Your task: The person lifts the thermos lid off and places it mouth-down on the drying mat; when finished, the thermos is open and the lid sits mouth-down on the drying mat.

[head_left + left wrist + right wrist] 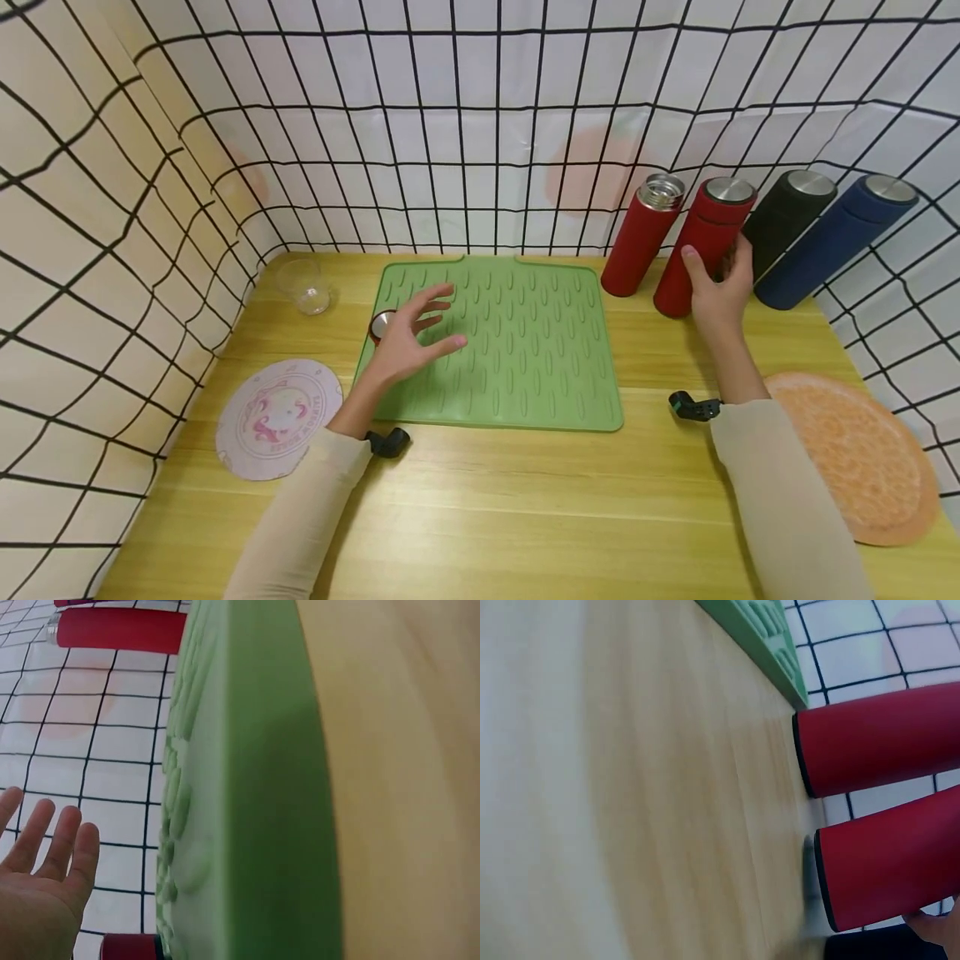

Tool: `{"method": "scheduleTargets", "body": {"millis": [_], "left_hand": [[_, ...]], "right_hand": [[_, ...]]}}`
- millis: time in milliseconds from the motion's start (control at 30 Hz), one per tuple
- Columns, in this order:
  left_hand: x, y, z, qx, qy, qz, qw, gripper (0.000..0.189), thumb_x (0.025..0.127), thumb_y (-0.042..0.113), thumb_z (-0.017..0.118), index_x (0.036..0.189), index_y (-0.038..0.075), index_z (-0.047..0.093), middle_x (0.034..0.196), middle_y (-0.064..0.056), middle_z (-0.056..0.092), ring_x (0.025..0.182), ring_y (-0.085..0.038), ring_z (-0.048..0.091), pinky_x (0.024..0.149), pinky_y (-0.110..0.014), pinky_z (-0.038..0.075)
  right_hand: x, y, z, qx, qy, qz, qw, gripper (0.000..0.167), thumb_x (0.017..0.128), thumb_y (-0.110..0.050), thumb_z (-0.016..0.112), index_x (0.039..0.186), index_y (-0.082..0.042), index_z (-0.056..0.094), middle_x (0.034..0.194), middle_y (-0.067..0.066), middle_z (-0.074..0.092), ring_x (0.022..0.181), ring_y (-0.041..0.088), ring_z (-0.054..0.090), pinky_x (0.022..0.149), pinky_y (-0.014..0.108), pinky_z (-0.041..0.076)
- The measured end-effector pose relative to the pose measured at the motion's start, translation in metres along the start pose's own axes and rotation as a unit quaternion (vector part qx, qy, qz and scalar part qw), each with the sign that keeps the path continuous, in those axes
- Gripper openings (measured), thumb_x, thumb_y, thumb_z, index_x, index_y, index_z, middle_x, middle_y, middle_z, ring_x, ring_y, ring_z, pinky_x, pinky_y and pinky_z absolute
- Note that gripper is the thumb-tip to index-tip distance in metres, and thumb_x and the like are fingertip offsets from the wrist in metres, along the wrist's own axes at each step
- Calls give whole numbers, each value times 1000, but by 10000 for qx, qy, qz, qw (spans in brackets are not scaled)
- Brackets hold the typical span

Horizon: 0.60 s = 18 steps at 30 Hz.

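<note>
My right hand point(722, 287) grips a capped red thermos bottle point(701, 237), thumb on its near left side and fingers round its right. In the right wrist view the lower part of that red bottle point(889, 862) shows, with only a bit of the hand at the edge. Just left of it stands an uncapped red thermos point(643, 237), its steel neck bare. Over the left part of a green ribbed mat point(525, 350) hovers my left hand point(408, 342), fingers spread and holding nothing. Partly behind that hand, a red-rimmed lid point(381, 325) with a silver top sits on the mat.
To the right stand a black thermos point(787, 212) and a blue thermos point(832, 242). A clear cup point(309, 292) is at the back left, above a round pink-printed mat point(247, 417). An orange round mat point(862, 467) lies at right. Black wire grid point(498, 104) encloses the table.
</note>
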State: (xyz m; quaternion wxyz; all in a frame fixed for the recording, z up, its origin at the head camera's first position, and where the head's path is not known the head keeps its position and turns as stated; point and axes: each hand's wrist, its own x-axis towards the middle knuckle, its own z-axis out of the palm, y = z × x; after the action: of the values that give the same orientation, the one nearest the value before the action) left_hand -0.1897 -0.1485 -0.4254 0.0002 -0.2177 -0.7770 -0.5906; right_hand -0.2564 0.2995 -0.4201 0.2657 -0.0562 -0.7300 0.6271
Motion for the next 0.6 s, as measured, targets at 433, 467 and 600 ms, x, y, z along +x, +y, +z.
{"method": "scheduleTargets", "body": {"millis": [433, 467, 600], "left_hand": [[6, 22, 11, -191, 34, 186, 9996, 79, 85, 7, 81, 154, 1, 44, 155, -19, 48, 139, -43, 49, 116, -59, 41], [8, 21, 12, -217, 46, 206, 9995, 79, 84, 6, 81, 154, 1, 43, 155, -19, 48, 139, -42, 49, 116, -59, 41], [13, 12, 16, -298, 28, 321, 9990, 83, 83, 9, 84, 155, 4, 42, 155, -17, 48, 140, -39, 49, 117, -57, 41]], "right_hand": [[-42, -22, 3, 594, -463, -796, 9940, 57, 94, -13, 73, 147, -16, 52, 136, -1, 61, 120, 18, 61, 99, 19, 52], [-45, -24, 6, 568, -549, -890, 9929, 56, 94, -13, 72, 147, -16, 53, 135, -1, 61, 118, 17, 61, 98, 18, 52], [-61, -32, 16, 613, -994, -1274, 9849, 52, 93, -9, 70, 143, -13, 56, 129, -1, 63, 109, 14, 67, 90, 16, 55]]}}
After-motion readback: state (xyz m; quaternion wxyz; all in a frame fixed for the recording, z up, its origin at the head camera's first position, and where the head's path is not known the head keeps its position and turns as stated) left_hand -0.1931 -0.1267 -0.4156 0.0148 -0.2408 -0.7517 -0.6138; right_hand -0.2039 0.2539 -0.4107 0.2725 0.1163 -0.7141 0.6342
